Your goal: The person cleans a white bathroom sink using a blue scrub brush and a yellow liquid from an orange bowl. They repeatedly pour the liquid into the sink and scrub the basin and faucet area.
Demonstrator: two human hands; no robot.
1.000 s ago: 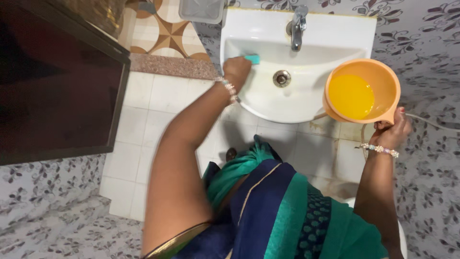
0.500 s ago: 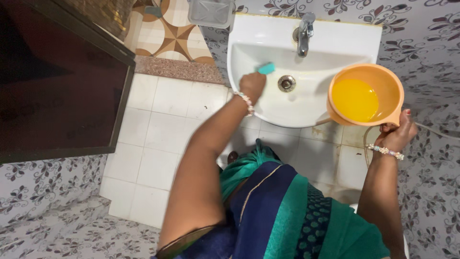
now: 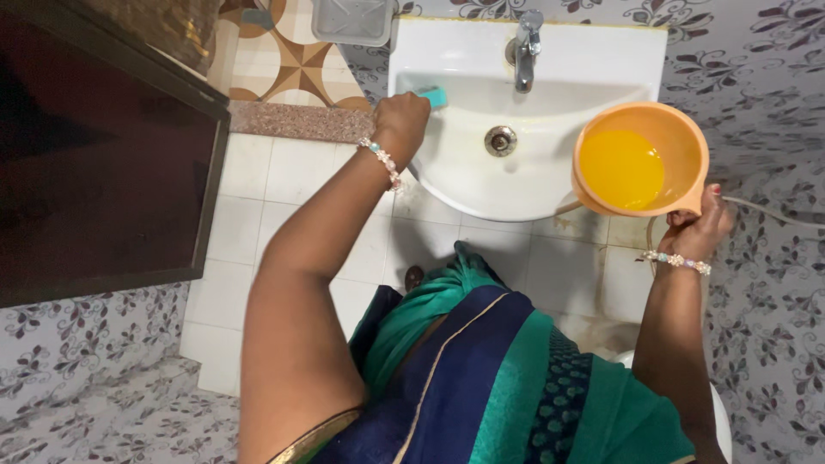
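Note:
My left hand (image 3: 400, 120) grips a small teal scrubber (image 3: 433, 97) and presses it against the inner left wall of a white wash basin (image 3: 559, 185). My right hand (image 3: 694, 225) holds an orange plastic mug (image 3: 640, 159) by its handle, level, at the basin's right rim; yellow liquid fills its bottom. A chrome tap (image 3: 523, 50) stands at the basin's back, and a metal drain (image 3: 500, 140) sits in the middle of the bowl. Both wrists wear beaded bracelets.
A dark wooden door (image 3: 94, 163) fills the left. White floor tiles (image 3: 258, 215) lie below the basin, with a stone threshold (image 3: 296, 120) beyond. Floral-patterned wall tiles (image 3: 765, 103) surround the basin. A clear plastic container (image 3: 354, 19) sits by its left corner. A hose (image 3: 773, 215) runs at right.
My left hand slid the scrubber from the bowl's middle back up to the upper left wall. The mug stayed beside the right rim.

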